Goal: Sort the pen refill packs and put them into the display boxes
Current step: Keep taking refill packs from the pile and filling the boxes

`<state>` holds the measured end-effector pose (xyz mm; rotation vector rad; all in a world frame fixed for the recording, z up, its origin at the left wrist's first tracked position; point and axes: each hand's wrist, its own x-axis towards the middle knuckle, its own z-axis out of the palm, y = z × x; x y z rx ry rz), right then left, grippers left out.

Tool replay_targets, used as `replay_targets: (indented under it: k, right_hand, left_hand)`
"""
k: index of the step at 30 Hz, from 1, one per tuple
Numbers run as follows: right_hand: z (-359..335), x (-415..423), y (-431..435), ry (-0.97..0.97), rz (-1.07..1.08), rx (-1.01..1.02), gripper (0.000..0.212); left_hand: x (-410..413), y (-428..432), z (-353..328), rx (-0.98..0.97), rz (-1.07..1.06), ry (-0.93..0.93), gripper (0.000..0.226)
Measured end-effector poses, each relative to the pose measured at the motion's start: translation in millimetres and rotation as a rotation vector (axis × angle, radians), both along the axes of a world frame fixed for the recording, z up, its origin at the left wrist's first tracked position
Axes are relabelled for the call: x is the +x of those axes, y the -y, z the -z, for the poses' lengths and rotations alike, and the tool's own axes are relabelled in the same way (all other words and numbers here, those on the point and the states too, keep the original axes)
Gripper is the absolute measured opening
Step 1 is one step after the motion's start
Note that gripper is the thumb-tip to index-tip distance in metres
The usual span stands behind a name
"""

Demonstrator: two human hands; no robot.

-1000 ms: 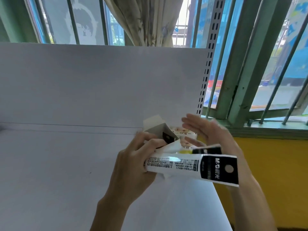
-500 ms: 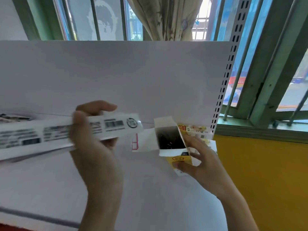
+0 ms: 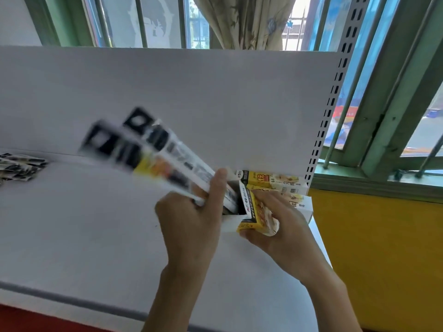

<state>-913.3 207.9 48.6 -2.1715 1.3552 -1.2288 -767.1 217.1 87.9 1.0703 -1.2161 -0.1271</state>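
Packs [image 3: 153, 159] going into box [image 3: 255, 213]: left hand [image 3: 191, 226] curling fingers round two, right hand [image 3: 282, 228] clasping box; pile [image 3: 19, 166] waiting unsorted.

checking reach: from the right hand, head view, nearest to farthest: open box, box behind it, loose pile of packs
1. open box: gripped in the right hand.
2. box behind it: against the back panel, just beyond.
3. loose pile: far left of the shelf.
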Motion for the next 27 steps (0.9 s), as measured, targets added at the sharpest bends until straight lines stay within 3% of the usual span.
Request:
replay_targets:
  k: [2, 3, 5, 8, 10, 13, 16, 20, 23, 25, 27]
  right_hand:
    - [0.5, 2.5, 1.4, -0.029, -0.002, 0.024, 0.065]
    - [1.0, 3.8, 2.5, -0.045, 0.006, 0.03, 0.064]
    - [1.5, 5.2, 5.1, -0.06, 0.03, 0.031, 0.063]
    - [0.4, 5.7, 6.0, -0.079, 0.04, 0.042, 0.065]
    - [-0.7, 5.5, 5.3, -0.086, 0.038, 0.043, 0.066]
    - [-2.5, 7.2, 4.4, -0.087, 0.05, 0.043, 0.065]
    - [-3.9, 10.1, 4.1, -0.104, 0.071, 0.042, 0.065]
    - [-7.2, 8.3, 3.3, -0.108, 0.106, 0.053, 0.065]
    - [-10.2, 5.5, 4.2, -0.115, 0.136, 0.046, 0.064]
    - [-12.4, 2.9, 3.3, -0.144, 0.16, 0.031, 0.064]
    - [-15.6, -1.7, 1.3, -0.159, 0.187, 0.031, 0.066]
  left_hand:
    - [0.9, -2.2, -4.9, 0.187, 0.017, 0.257, 0.055]
    - [1.7, -3.8, -9.0, 0.249, 0.048, 0.281, 0.059]
    - [6.3, -4.5, -12.4, 0.257, 0.136, 0.124, 0.054]
    - [13.6, -6.4, -13.4, 0.108, 0.106, -0.31, 0.047]
    - [18.8, -6.4, -11.9, -0.061, -0.024, -0.336, 0.036]
    - [24.0, -6.3, -12.0, -0.096, -0.148, -0.152, 0.022]
    - [19.6, -4.8, -8.0, 0.19, -0.001, 0.131, 0.028]
    - [28.0, -6.4, -6.7, 0.113, 0.053, 0.014, 0.033]
    - [32.5, -3.0, -5.9, 0.153, 0.126, 0.213, 0.006]
    - [26.2, -3.6, -3.7, 0.215, 0.201, 0.347, 0.02]
    - [20.7, -2.2, -1.1, 0.209, 0.207, 0.291, 0.014]
